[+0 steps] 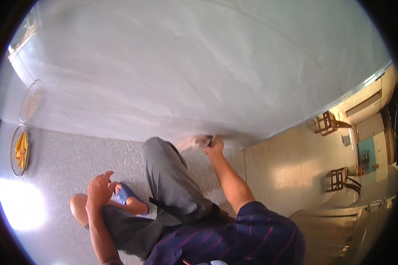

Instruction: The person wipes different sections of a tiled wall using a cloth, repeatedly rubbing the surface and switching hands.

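Observation:
My right hand is low against a large, glossy, pale grey panel. Its fingers are closed round a small greyish thing pressed at the panel's lower part. Blur and reflection in the surface keep me from telling its kind. Near my bent left knee, my left hand hovers or rests with its fingers apart, holding nothing. My right knee, in grey trousers, is close to the panel.
A speckled grey floor lies under me. At the far left stands a round wire-rimmed basket with yellow things in it. Two wooden chairs and a wooden cabinet are to the right. My foot wears a blue slipper.

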`<move>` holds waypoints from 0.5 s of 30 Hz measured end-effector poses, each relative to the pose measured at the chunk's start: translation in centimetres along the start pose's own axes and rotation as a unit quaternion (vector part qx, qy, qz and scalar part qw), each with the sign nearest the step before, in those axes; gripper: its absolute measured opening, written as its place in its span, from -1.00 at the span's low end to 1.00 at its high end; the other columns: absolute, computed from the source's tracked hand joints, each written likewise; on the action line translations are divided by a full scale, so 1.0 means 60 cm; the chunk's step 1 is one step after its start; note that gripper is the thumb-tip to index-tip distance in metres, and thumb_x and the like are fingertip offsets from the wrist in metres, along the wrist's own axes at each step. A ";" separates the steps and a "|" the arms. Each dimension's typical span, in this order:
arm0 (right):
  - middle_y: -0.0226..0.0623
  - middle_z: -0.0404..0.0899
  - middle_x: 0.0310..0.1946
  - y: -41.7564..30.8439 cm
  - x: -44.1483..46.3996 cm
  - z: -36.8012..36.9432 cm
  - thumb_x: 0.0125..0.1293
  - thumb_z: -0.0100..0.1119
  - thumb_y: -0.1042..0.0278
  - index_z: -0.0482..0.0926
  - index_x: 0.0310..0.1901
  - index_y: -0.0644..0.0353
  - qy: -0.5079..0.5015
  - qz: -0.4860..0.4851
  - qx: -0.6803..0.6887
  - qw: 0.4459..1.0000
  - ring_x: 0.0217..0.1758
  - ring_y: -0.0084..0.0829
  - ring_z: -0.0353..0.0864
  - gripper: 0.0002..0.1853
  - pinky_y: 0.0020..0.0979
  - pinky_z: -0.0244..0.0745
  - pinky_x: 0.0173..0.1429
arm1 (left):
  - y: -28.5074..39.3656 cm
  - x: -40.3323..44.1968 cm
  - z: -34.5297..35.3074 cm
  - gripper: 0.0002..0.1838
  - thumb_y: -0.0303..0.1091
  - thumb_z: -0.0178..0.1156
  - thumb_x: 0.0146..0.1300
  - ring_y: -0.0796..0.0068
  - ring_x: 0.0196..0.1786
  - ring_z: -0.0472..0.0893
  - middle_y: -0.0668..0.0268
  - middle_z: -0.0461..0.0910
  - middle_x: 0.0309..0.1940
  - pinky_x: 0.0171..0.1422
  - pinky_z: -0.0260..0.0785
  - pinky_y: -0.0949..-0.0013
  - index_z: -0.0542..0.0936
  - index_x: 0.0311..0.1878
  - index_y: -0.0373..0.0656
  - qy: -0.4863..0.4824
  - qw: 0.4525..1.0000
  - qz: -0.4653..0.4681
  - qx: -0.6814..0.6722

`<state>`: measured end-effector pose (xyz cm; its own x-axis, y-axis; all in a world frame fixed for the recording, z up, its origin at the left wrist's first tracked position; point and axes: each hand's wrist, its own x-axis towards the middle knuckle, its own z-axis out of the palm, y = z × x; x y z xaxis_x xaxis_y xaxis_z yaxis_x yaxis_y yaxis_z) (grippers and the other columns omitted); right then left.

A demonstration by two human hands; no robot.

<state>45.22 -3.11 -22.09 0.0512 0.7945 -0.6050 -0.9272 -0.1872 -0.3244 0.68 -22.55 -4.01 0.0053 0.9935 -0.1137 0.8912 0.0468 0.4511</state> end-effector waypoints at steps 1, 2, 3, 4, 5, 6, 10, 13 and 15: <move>-0.14 0.50 0.06 0.004 -0.002 0.004 0.33 -0.01 0.11 0.47 0.09 0.21 -0.019 0.011 -0.001 1.000 0.13 -0.03 0.49 -0.58 0.13 0.44 0.20 | -0.006 0.000 0.001 -0.59 -0.33 0.34 0.11 0.06 -0.16 0.65 0.12 0.67 -0.31 -0.07 0.46 0.07 0.59 0.07 -0.15 0.019 1.000 0.003 -0.003; -0.16 0.52 0.04 0.007 -0.005 0.007 0.33 -0.01 0.12 0.48 0.08 0.20 -0.040 0.018 -0.003 0.999 0.10 -0.07 0.51 -0.60 0.09 0.48 0.17 | -0.014 -0.001 0.006 -0.58 -0.32 0.35 0.09 0.04 -0.16 0.65 0.11 0.67 -0.31 -0.07 0.47 0.07 0.59 0.06 -0.15 0.006 1.000 0.000 -0.001; -0.18 0.53 0.02 0.016 0.007 -0.012 0.35 -0.02 0.15 0.49 0.07 0.19 -0.135 -0.051 -0.089 0.986 0.11 -0.10 0.52 -0.63 0.04 0.50 0.19 | -0.016 0.005 0.012 -0.57 -0.31 0.36 0.07 0.03 -0.16 0.66 0.10 0.68 -0.32 -0.07 0.48 0.06 0.60 0.05 -0.15 -0.005 1.000 0.001 0.000; -0.20 0.55 0.00 0.014 0.031 -0.012 0.36 -0.03 0.19 0.50 0.06 0.18 -0.223 -0.123 -0.172 0.952 0.12 -0.14 0.53 -0.65 -0.01 0.52 0.20 | -0.013 0.008 0.012 -0.56 -0.30 0.37 0.05 0.03 -0.17 0.66 0.09 0.68 -0.33 -0.07 0.48 0.06 0.60 0.04 -0.15 0.002 1.000 0.002 -0.004; -0.21 0.55 0.03 0.002 -0.018 0.052 0.37 -0.02 0.19 0.51 0.06 0.18 -0.198 -0.039 -0.069 0.977 0.15 -0.17 0.53 -0.66 -0.05 0.51 0.23 | -0.008 0.009 0.009 -0.55 -0.30 0.38 0.03 0.03 -0.18 0.66 0.09 0.68 -0.33 -0.07 0.48 0.06 0.60 0.04 -0.15 0.003 1.000 0.004 -0.008; -0.22 0.55 0.06 -0.001 -0.118 0.128 0.39 -0.02 0.20 0.52 0.06 0.17 -0.166 0.050 0.035 0.984 0.18 -0.20 0.53 -0.67 -0.09 0.50 0.26 | 0.000 0.013 0.003 -0.55 -0.30 0.38 0.03 0.03 -0.18 0.66 0.09 0.68 -0.33 -0.07 0.48 0.06 0.60 0.04 -0.15 0.014 1.000 0.015 -0.012; -0.23 0.50 0.19 -0.038 -0.312 0.288 0.40 0.04 0.11 0.45 0.22 0.15 -0.272 -0.048 -0.023 0.961 0.23 -0.20 0.49 -0.55 -0.09 0.41 0.36 | 0.021 0.012 -0.005 -0.58 -0.32 0.39 0.01 0.03 -0.20 0.66 0.11 0.68 -0.36 -0.08 0.48 0.06 0.62 -0.01 -0.15 -0.001 1.000 0.017 0.003; -0.22 0.50 0.20 -0.089 -0.328 0.325 0.43 -0.01 0.18 0.39 0.25 0.21 -0.431 -0.284 -0.084 0.853 0.28 -0.23 0.47 -0.57 -0.06 0.36 0.38 | 0.031 0.005 -0.011 -0.60 -0.33 0.38 0.02 0.05 -0.22 0.67 0.09 0.69 -0.36 -0.09 0.49 0.08 0.64 -0.02 -0.18 0.008 0.999 0.034 0.002; -0.12 0.40 0.28 -0.200 -0.195 0.272 0.46 -0.03 0.23 0.33 0.30 0.26 -0.439 -0.499 -0.261 0.700 0.38 -0.19 0.35 -0.54 -0.05 0.22 0.45 | 0.033 0.000 -0.011 -0.60 -0.33 0.38 0.02 0.05 -0.23 0.67 0.11 0.69 -0.36 -0.11 0.50 0.08 0.64 -0.02 -0.16 0.009 0.999 0.040 -0.012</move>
<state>49.73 -0.73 0.73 0.1161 0.6864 0.7179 -0.3190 0.7102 -0.6276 2.17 -22.40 -2.51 0.0671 0.9959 -0.0606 0.8776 -0.0300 0.4785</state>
